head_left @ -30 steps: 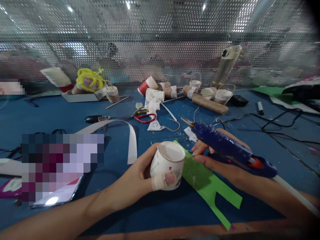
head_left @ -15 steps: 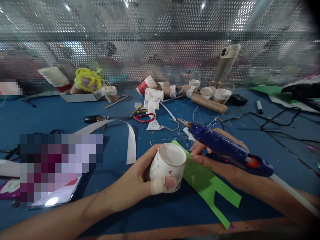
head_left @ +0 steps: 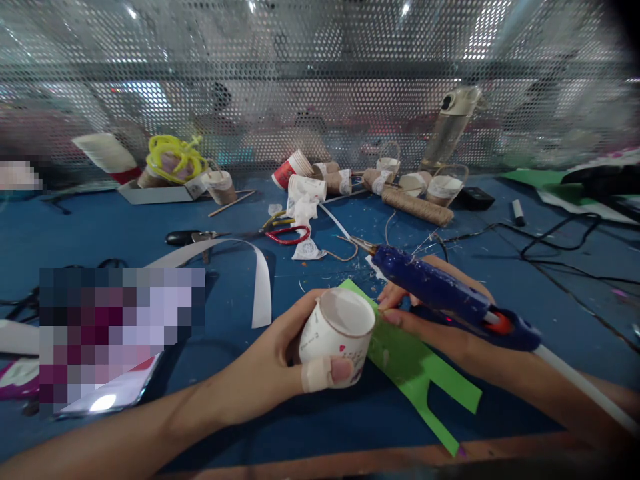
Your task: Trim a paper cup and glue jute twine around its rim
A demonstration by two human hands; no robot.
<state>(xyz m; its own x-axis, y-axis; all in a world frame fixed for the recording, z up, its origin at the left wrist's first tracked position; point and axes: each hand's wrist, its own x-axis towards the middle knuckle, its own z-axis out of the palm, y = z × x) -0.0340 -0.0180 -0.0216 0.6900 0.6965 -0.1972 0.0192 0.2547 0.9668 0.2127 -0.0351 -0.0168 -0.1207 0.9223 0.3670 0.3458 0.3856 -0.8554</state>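
Note:
My left hand is wrapped round a small white paper cup with printed lettering, its open mouth facing up. A bandage covers part of that thumb. In my right hand is a blue hot glue gun, its nozzle pointing left and a white glue stick sticking out of its back. The gun's handle is mostly hidden. My right thumb and fingertips also press on a green paper strip, which runs from behind the cup towards the front edge and has a notch cut in its end.
Scissors, a white paper strip and a blurred-out flat item lie to the left. At the back are a twine roll, several paper cups and a bottle before a perforated metal screen. Black cables cross the right.
The glue gun's nozzle has shifted slightly left and the cup has turned a little. Both hands keep their holds; the green paper stays almost where it was.

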